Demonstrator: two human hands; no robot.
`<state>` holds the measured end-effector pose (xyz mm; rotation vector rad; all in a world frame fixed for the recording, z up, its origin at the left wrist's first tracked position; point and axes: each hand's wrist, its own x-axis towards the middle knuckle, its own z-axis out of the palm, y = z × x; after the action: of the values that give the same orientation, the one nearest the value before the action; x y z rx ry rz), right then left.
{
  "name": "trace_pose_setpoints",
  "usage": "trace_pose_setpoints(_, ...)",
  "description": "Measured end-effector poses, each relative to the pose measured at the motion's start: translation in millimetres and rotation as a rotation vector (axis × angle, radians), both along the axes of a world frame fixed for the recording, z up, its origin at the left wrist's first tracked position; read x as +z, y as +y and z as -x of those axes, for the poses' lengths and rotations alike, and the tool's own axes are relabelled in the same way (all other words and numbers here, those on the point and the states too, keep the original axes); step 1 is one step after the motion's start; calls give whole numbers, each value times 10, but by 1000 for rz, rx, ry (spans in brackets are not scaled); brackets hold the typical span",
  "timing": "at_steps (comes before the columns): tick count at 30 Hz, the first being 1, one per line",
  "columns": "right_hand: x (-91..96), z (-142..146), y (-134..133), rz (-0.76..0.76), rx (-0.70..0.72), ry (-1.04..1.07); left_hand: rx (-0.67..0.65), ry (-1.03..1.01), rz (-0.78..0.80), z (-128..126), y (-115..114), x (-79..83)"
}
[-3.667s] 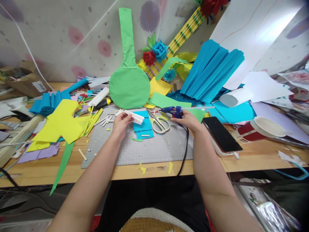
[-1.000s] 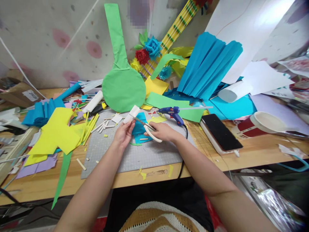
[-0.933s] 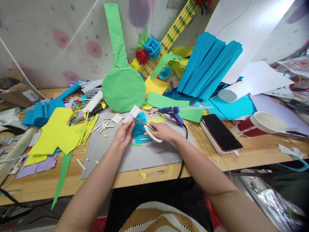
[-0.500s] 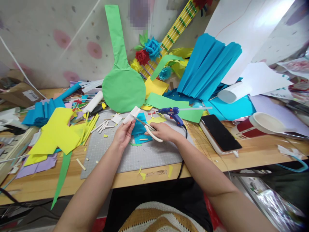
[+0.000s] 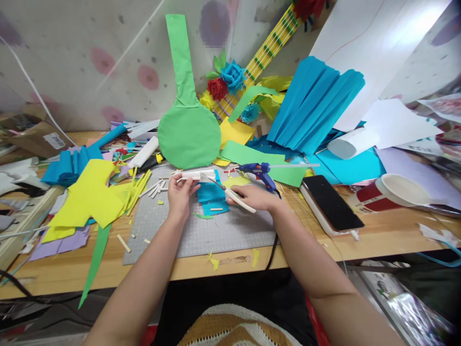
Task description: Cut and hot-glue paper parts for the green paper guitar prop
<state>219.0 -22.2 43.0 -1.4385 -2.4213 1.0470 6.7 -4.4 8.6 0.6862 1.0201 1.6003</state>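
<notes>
White piece (image 5: 194, 175) between left fingers (image 5: 186, 185), perhaps against scissors (image 5: 240, 200).

Cutting mat (image 5: 216, 238) lies on the worktop (image 5: 396, 233). Over it, left hand (image 5: 180, 193) has paper piece (image 5: 195, 174); right hand (image 5: 252, 196) has scissors (image 5: 240, 200). Glue gun (image 5: 257, 168) lies behind the right hand. Phone (image 5: 333, 202) lies farther right, cup (image 5: 372, 194) beyond. Box (image 5: 40, 138) sits far left.

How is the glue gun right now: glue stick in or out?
In: a translucent glue stick juts straight out of the rear of the blue glue gun.
</notes>
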Motion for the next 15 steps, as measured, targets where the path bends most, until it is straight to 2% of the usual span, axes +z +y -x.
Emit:
trace_pose_setpoints(5, -1, -42, 40, 85, 83, 3, -25, 78, -77, 9, 14, -30)
trace_pose_setpoints(15, 78, 62, 87, 142, 87, 18, -106, 79, -46, -18, 6, -22)
